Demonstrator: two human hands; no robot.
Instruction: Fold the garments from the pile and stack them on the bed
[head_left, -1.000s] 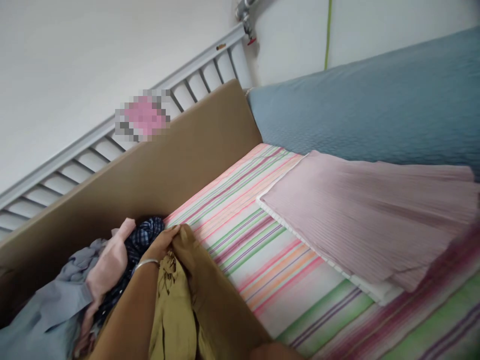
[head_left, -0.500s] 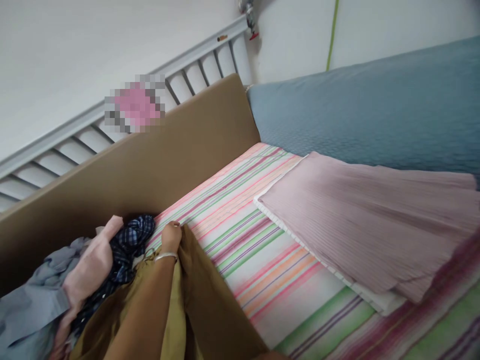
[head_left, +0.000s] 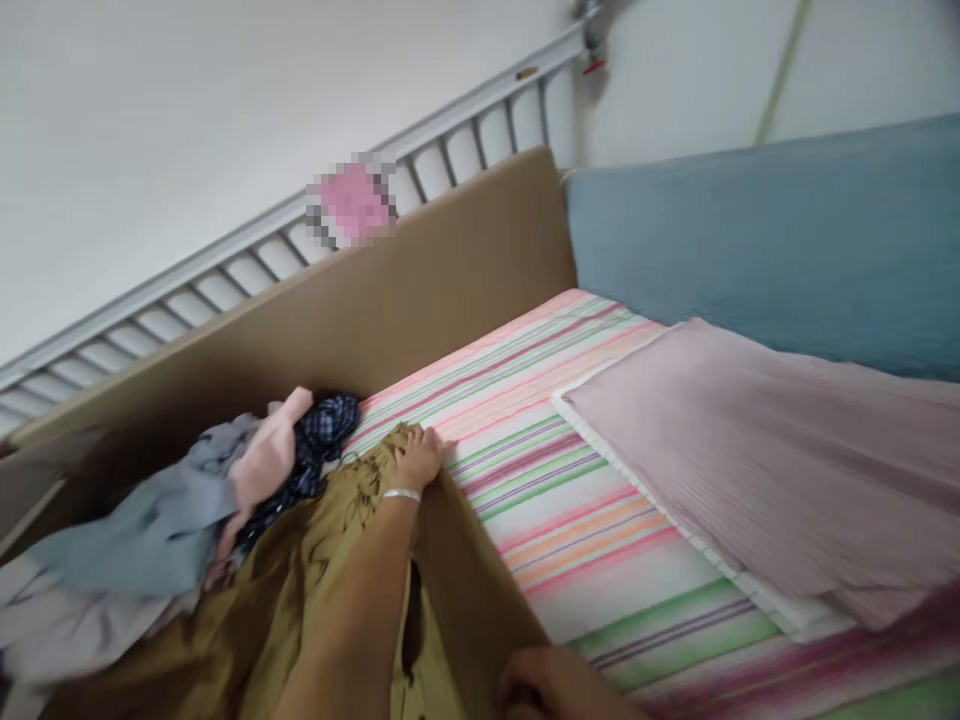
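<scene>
An olive-brown garment (head_left: 360,545) with dark thin lines near its top lies spread on the striped bed. My left hand (head_left: 420,455), with a pale bracelet at the wrist, rests on its upper corner with fingers spread and thumb out to the side. At the bottom edge of the view, my right hand (head_left: 551,680) has curled fingers at the garment's right edge, and they appear to grip the cloth. The frame cuts off part of this hand. I cannot tell the garment's exact kind.
Crumpled clothes, grey-blue (head_left: 172,520), pink (head_left: 266,455) and dark checked (head_left: 330,425), lie at the left by the brown bed board (head_left: 450,260). A pale pink pleated garment (head_left: 750,450) lies flat at the right. Behind stand a blue padded headboard (head_left: 750,230) and a white radiator (head_left: 277,258).
The view has swung left. My left hand has gone from pinching the olive garment's top edge to lying spread on it. More of my right hand shows at the bottom.
</scene>
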